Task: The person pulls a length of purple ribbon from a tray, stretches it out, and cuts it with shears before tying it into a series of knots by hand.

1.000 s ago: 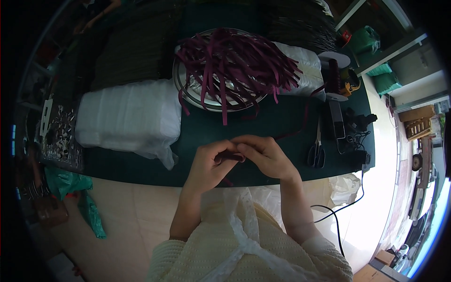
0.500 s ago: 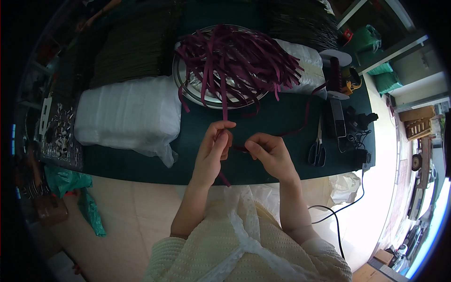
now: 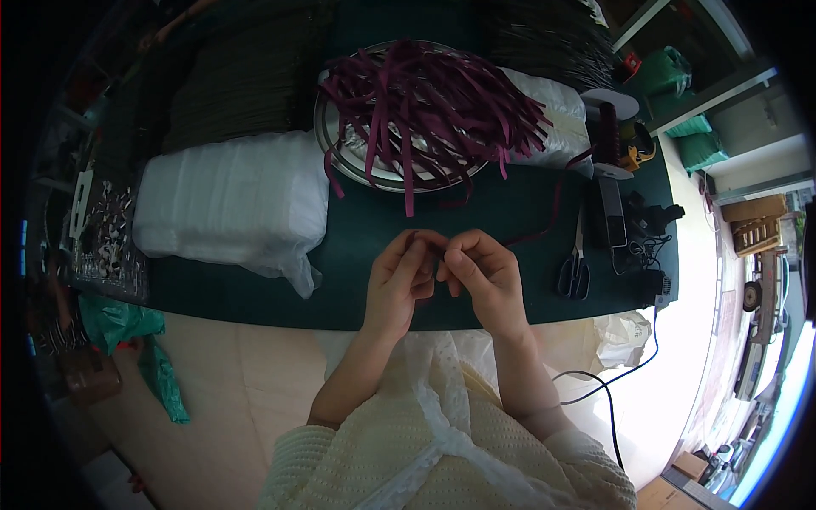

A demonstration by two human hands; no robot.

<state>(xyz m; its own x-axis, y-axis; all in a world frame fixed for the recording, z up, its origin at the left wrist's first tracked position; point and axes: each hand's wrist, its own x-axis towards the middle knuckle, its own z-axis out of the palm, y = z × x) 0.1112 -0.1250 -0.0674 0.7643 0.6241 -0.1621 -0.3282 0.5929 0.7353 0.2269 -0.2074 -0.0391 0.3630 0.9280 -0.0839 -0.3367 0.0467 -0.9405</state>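
Observation:
My left hand [image 3: 398,287] and my right hand [image 3: 488,285] meet above the near edge of the green table, fingertips touching or nearly so. Both are closed in a pinch on a dark purple ribbon [image 3: 554,214], which runs from a spool [image 3: 608,136] at the right into my right hand. Only a small dark bit of it shows between my fingers, so its end is hidden. Beyond my hands, a heap of cut purple ribbon strips [image 3: 433,110] lies on a round metal tray [image 3: 333,151], some strips hanging over its rim.
Plastic-wrapped white packs [image 3: 229,200] lie left of the tray, with another behind it on the right. Scissors [image 3: 575,270] rest at the right, beside a black device [image 3: 609,212] and cables. A tray of small metal parts [image 3: 110,234] sits at the far left.
My hands have come together, the right moving left. The ribbon tail below my left hand no longer shows. A strip hanging from the tray is now clear of my left fingertips.

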